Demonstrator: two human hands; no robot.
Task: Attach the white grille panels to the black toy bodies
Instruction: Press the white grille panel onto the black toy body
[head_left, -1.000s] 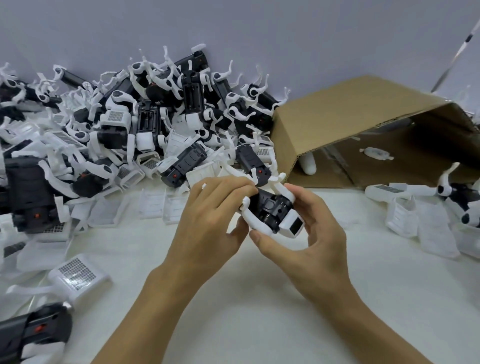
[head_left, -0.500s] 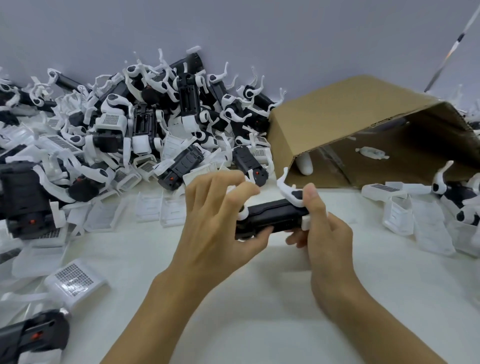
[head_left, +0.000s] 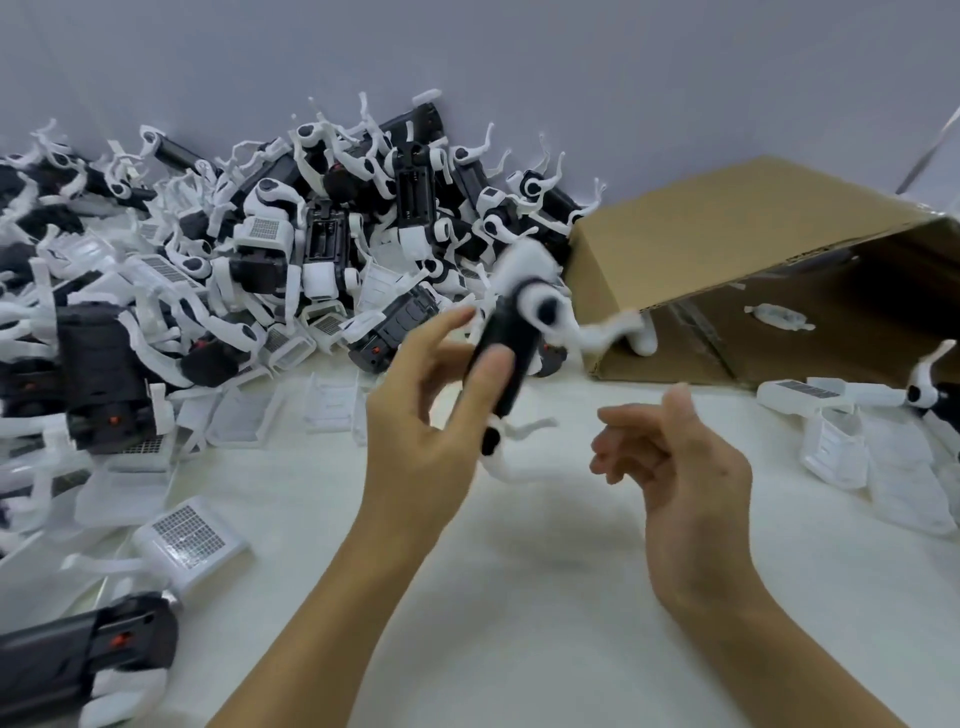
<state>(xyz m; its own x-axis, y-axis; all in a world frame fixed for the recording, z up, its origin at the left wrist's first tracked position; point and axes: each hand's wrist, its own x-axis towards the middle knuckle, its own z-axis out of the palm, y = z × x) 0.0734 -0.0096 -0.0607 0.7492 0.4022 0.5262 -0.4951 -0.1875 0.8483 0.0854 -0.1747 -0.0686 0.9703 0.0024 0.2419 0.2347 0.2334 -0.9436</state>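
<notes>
Black toy body (head_left: 506, 348) in left hand (head_left: 421, 421)

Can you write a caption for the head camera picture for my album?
Left hand holds a blurred black-and-white plastic toy body above the white table; right hand empty.

- Black toy body (head_left: 511, 345) in the left hand (head_left: 421, 415): motion-blurred. White end and legs are smeared, and grille panel presence can't be told.
- Left-hand fingers (head_left: 441, 325) are partly behind the body, so the grip is only partly readable.
- Another black body (head_left: 83, 670) at bottom left is cut off by the frame edge.
- Cardboard box (head_left: 727, 249): right side is cropped, the interior is dark, and the small white part (head_left: 777, 317) inside can't be identified.
- Toy pile (head_left: 311, 234): lower pieces are buried and the left edge is cropped.
</notes>
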